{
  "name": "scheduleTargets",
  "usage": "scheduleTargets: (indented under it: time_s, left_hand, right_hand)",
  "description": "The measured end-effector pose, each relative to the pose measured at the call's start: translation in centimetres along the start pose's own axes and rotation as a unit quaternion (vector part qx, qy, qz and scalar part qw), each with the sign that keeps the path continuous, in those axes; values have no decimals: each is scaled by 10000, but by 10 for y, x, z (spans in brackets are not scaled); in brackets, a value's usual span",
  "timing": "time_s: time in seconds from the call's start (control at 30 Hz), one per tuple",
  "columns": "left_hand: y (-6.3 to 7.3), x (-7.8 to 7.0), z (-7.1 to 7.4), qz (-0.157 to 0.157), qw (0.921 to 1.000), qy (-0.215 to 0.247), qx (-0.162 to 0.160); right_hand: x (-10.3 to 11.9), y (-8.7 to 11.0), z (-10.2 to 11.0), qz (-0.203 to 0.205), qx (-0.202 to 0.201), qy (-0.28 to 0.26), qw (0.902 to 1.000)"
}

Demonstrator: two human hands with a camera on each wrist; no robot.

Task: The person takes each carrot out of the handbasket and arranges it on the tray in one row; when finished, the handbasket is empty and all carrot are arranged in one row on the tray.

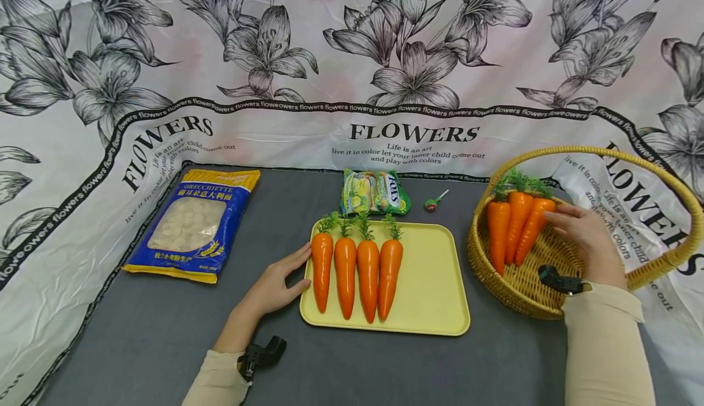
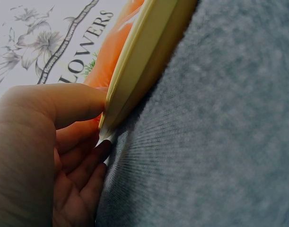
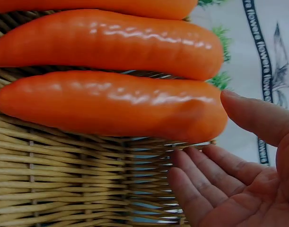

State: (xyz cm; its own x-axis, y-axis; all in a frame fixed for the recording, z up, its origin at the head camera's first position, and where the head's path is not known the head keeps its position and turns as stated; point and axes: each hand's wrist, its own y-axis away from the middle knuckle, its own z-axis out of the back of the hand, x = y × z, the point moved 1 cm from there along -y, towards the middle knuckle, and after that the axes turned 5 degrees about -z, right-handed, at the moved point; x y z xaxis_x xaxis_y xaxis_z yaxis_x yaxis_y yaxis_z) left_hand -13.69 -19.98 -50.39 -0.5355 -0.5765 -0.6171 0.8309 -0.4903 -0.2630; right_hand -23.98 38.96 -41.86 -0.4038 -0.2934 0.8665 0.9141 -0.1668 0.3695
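Observation:
My left hand [image 1: 277, 285] rests against the left rim of a yellow tray [image 1: 431, 271], its thumb and fingers touching the edge in the left wrist view. Several orange carrots [image 1: 345, 277] with green tops lie side by side on the tray, tips toward me. On the right, my right hand [image 1: 588, 238] reaches into a wicker basket [image 1: 495, 290]. Three carrots [image 1: 517, 216] lie in it. The right wrist view shows the thumb beside the top end of the nearest carrot [image 3: 111, 106], with the other fingers spread loosely below it, not wrapped around it.
A blue and yellow bag of orecchiette pasta [image 1: 189, 225] lies at the left. Behind the tray are a green snack packet [image 1: 375, 192] and a small lollipop [image 1: 432, 204]. The basket's tall handle [image 1: 599, 150] arches over the right arm. Flower-printed cloth [image 1: 286, 131] hangs behind.

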Motion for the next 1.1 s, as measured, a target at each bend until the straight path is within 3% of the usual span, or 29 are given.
scheduleTargets:
  time_s: [0.13, 0.27, 0.47, 0.7, 0.87, 1.1]
  left_hand:
    - [1, 1, 1, 1, 10000, -32, 5]
    - [2, 1, 1, -24, 10000, -12, -27]
    - [3, 1, 0, 12, 10000, -21, -44]
    - [3, 1, -1, -50, 10000, -26, -74]
    - [3, 1, -1, -86, 9999, -84, -74]
    - [2, 0, -1, -72, 9999, -58, -86]
  right_hand:
    - [-2, -1, -5, -26, 305, -518, 9982]
    - [1, 0, -13, 177, 628, -285, 9975]
    - [-1, -6, -18, 322, 793, -228, 9961]
    - [-1, -2, -18, 173, 624, -516, 9966]
    - [1, 3, -17, 171, 544, -1118, 9921]
    - [6, 10, -14, 183, -201, -1405, 9897]
